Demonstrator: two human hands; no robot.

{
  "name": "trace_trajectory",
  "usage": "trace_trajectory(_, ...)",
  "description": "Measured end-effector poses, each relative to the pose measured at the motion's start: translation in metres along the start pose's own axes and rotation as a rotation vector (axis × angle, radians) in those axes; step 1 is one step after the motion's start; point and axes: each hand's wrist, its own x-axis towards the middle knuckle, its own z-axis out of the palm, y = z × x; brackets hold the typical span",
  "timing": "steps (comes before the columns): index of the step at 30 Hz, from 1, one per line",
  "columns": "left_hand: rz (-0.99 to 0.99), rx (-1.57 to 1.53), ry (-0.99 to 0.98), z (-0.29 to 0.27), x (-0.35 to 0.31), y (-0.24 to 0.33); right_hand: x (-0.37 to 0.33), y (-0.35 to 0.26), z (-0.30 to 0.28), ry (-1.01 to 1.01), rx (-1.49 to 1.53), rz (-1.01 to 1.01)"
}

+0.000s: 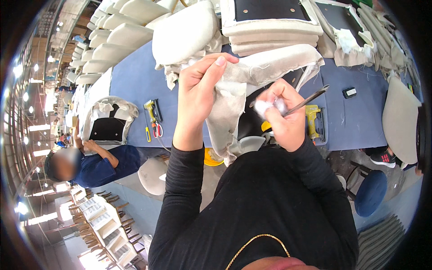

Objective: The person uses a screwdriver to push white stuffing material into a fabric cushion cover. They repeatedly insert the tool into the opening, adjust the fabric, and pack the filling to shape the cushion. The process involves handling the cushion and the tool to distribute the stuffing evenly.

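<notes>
On the blue-covered table in front of me lies a chair seat or back cover [270,65] of light beige fabric, partly open over a black base panel [253,118]. My left hand [198,87] is raised above its left part, thumb pressed to the bent fingers; whatever they pinch, if anything, cannot be made out. My right hand [288,114] is closed around a tuft of white fibre stuffing [265,108]. It also grips a screwdriver-like tool [310,99], whose dark shaft points up to the right; a yellow part, perhaps its handle, shows below the fingers.
A yellow staple gun [313,121] lies right of my right hand, a small black box [349,92] farther right. Another staple gun [153,110] and red-handled scissors [157,129] lie left. Upholstered pads [272,33] are stacked behind. A co-worker [103,164] works at left.
</notes>
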Motion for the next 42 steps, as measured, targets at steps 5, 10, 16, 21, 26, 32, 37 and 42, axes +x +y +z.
trace_trajectory(5,-0.008,-0.014,0.012,0.0,-0.009,-0.002,-0.004,-0.004,0.001,-0.06,-0.063,0.109)
trace_trajectory(10,0.011,-0.016,0.012,0.015,-0.015,0.007,-0.008,-0.019,0.016,0.092,-0.479,0.075)
trace_trajectory(16,0.043,0.119,0.032,0.038,-0.021,0.021,-0.003,-0.022,0.016,0.175,-0.371,0.07)
trace_trajectory(21,0.023,0.177,-0.004,0.038,-0.017,0.027,-0.015,-0.032,0.004,0.008,0.008,0.099)
trace_trajectory(26,0.044,0.152,0.0,0.042,-0.017,0.027,-0.019,-0.02,-0.007,-0.03,-0.046,0.175)
trace_trajectory(32,0.094,0.187,-0.011,0.053,-0.026,0.031,-0.006,-0.052,-0.002,-0.025,-0.11,0.328)
trace_trajectory(37,0.133,0.197,-0.045,0.051,-0.028,0.032,-0.01,-0.05,-0.001,-0.079,0.001,0.277)
trace_trajectory(42,0.165,0.042,-0.249,0.052,-0.039,0.033,-0.023,-0.035,-0.048,-0.32,0.095,0.123)
